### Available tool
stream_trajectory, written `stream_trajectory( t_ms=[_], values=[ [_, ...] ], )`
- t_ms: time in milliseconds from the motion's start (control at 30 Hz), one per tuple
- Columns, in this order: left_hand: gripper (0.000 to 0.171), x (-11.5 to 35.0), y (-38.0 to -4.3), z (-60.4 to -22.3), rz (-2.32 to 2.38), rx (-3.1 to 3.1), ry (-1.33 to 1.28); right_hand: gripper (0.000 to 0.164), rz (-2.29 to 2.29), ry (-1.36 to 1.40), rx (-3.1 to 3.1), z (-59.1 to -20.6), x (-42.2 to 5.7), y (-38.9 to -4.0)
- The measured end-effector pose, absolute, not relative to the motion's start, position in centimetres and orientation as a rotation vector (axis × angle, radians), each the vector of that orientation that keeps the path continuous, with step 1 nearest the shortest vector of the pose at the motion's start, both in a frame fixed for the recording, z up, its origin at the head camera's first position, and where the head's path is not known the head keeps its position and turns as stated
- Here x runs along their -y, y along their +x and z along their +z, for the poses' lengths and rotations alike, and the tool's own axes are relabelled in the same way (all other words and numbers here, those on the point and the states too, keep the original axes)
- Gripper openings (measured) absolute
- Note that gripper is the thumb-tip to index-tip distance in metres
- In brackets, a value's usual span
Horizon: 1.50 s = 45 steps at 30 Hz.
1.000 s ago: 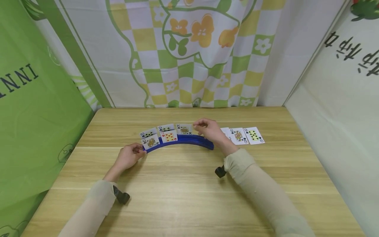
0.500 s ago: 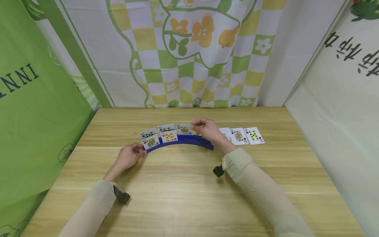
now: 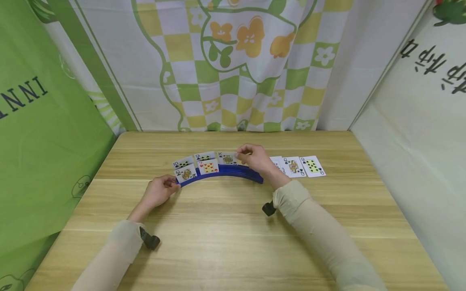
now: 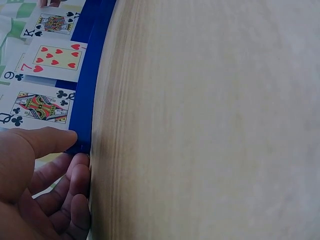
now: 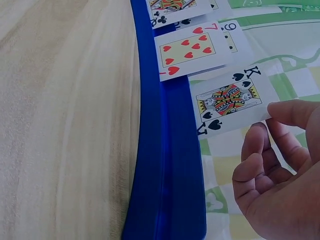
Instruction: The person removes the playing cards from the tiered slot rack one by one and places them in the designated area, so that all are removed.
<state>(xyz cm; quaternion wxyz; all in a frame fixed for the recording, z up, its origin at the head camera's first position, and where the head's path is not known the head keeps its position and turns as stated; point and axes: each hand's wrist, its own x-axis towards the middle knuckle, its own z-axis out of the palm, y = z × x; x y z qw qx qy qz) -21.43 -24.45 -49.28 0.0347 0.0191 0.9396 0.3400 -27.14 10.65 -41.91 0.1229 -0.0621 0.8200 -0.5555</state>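
A curved blue card holder [image 3: 238, 173] stands on the table, with playing cards upright in its slots. My left hand [image 3: 159, 192] pinches the holder's left end, thumb on the front rail beside the queen of clubs [image 4: 44, 107]. At the back row, my right hand [image 3: 259, 161] pinches the upper right corner of the king of spades [image 5: 227, 100] between thumb and fingers. The king's lower edge meets the back slot. Left of it are the seven of hearts [image 5: 187, 50] in front, and a nine [image 3: 204, 156] and a ten [image 3: 183, 162] behind.
Several cards lie face up on the wooden table [image 3: 218, 234] right of the holder: a queen [image 3: 293, 167], a nine [image 3: 312, 166] and one partly covered by my right hand. A patterned curtain [image 3: 240, 105] hangs behind the table, with cloth walls at both sides.
My right hand has shifted slightly left along the king's top edge, then stayed nearly still. The left hand keeps its hold on the card holder.
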Motion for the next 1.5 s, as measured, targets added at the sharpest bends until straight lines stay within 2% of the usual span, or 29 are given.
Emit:
stream_trajectory(
  t_ms=[1500],
  values=[
    [0.033,24.3,-21.4,-49.1,1.042,-2.877,0.063,0.023,-1.681,-0.164,-2.421,-40.6,-14.9,-26.2]
  ],
)
